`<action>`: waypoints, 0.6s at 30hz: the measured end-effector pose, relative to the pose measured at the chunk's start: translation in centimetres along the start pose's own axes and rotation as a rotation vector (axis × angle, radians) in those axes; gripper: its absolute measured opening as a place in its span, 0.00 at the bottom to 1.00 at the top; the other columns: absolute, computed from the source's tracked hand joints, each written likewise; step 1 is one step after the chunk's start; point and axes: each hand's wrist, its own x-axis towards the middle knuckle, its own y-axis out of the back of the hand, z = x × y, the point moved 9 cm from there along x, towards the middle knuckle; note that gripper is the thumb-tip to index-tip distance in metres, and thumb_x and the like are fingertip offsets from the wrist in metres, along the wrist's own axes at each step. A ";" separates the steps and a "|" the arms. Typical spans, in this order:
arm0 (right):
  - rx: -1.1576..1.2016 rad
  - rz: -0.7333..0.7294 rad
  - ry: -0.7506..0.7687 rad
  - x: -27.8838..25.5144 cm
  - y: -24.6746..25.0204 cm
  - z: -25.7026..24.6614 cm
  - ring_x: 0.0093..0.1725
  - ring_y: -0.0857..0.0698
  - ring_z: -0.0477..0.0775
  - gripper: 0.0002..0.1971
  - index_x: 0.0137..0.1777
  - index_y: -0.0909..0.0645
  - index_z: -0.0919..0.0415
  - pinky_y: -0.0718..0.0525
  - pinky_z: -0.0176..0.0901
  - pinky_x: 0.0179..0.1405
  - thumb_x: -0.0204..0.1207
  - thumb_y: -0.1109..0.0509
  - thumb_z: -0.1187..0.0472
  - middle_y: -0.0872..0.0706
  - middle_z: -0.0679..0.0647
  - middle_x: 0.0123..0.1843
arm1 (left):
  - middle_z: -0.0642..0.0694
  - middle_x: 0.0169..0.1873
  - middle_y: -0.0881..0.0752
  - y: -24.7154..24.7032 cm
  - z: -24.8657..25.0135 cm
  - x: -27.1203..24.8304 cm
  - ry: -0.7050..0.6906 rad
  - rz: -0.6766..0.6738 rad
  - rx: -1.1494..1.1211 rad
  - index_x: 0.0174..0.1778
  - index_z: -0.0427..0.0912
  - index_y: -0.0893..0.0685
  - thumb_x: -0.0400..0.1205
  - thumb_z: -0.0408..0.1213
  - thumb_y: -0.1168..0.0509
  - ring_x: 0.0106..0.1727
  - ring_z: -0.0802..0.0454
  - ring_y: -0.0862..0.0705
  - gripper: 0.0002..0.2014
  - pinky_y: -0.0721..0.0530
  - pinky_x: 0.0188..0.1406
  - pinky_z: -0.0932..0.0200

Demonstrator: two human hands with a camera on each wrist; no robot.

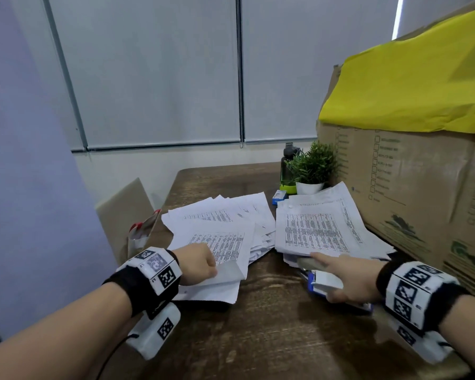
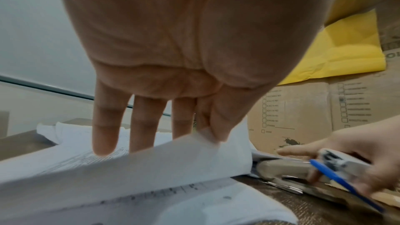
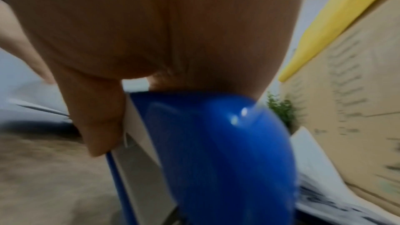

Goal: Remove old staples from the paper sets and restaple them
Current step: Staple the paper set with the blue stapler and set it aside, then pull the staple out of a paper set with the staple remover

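Both forearms are bare, and each wrist wears a black knitted sweatband [image 1: 126, 283] under a white boxy band [image 1: 155, 268] printed with square black-and-white coded markers. A white camera housing [image 1: 155, 331] with one more such marker hangs under the left wrist, a thin black cable [image 1: 113, 352] looping from its near end. The right wrist carries a matching black band [image 1: 384, 278], white marker block [image 1: 412, 292] and white housing [image 1: 425, 344] below.
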 end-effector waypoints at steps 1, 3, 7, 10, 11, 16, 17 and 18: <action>-0.005 -0.012 0.025 -0.6 -0.6 -0.6 0.72 0.27 0.59 0.47 0.85 0.57 0.48 0.27 0.47 0.70 0.75 0.31 0.42 0.34 0.58 0.80 | 0.53 0.24 0.29 -0.1 0.0 -0.2 -0.004 -0.010 0.000 0.24 0.45 0.30 0.85 0.37 0.38 0.28 0.58 0.31 0.21 0.33 0.29 0.64; -0.013 -0.037 0.072 -1.6 -1.8 -1.5 0.67 0.24 0.60 0.46 0.84 0.54 0.45 0.24 0.49 0.67 0.72 0.31 0.37 0.34 0.59 0.78 | 0.51 0.23 0.31 -0.8 0.5 -0.4 -0.018 -0.048 -0.005 0.23 0.44 0.32 0.84 0.36 0.38 0.27 0.56 0.33 0.21 0.33 0.27 0.62; 0.025 -0.050 0.133 -3.4 -2.6 -3.4 0.60 0.21 0.58 0.46 0.79 0.53 0.32 0.21 0.51 0.63 0.64 0.31 0.32 0.28 0.54 0.73 | 0.50 0.24 0.25 -3.5 2.1 -1.1 -0.048 -0.233 -0.091 0.28 0.38 0.27 0.84 0.38 0.37 0.29 0.50 0.23 0.17 0.21 0.32 0.61; 0.068 0.030 0.153 -4.1 -1.0 -4.6 0.64 0.22 0.53 0.36 0.78 0.37 0.48 0.24 0.43 0.64 0.73 0.32 0.37 0.24 0.51 0.71 | 0.50 0.28 0.15 -5.1 3.5 -2.4 -0.088 -0.387 -0.333 0.34 0.41 0.18 0.86 0.44 0.39 0.34 0.47 0.14 0.17 0.16 0.38 0.56; 0.107 0.074 0.136 -4.0 -0.1 -4.6 0.62 0.20 0.52 0.31 0.73 0.30 0.54 0.23 0.41 0.61 0.74 0.32 0.38 0.20 0.52 0.67 | 0.50 0.33 0.12 -5.3 3.6 -2.7 -0.078 -0.420 -0.438 0.38 0.40 0.15 0.87 0.48 0.40 0.35 0.47 0.13 0.19 0.15 0.37 0.57; 0.480 0.311 -0.002 -2.8 6.2 -2.1 0.36 0.16 0.47 0.14 0.46 0.19 0.57 0.23 0.35 0.30 0.79 0.32 0.45 0.14 0.50 0.38 | 0.50 0.62 0.16 -3.4 1.1 -2.5 -0.050 -0.225 -0.080 0.63 0.46 0.16 0.85 0.61 0.42 0.63 0.49 0.18 0.24 0.21 0.64 0.52; 0.501 0.371 -0.019 -2.4 7.5 -1.3 0.38 0.16 0.48 0.14 0.50 0.18 0.58 0.23 0.36 0.32 0.80 0.33 0.47 0.14 0.50 0.40 | 0.50 0.68 0.19 -3.6 0.5 -2.5 -0.048 -0.214 0.060 0.70 0.49 0.20 0.84 0.61 0.40 0.68 0.49 0.21 0.25 0.25 0.69 0.52; 0.485 0.405 -0.042 -1.7 8.5 -0.6 0.40 0.16 0.48 0.15 0.56 0.19 0.58 0.23 0.38 0.34 0.81 0.33 0.47 0.14 0.50 0.42 | 0.49 0.72 0.22 -4.2 0.0 -2.7 -0.036 -0.240 0.137 0.74 0.51 0.24 0.83 0.59 0.37 0.71 0.48 0.23 0.26 0.26 0.71 0.52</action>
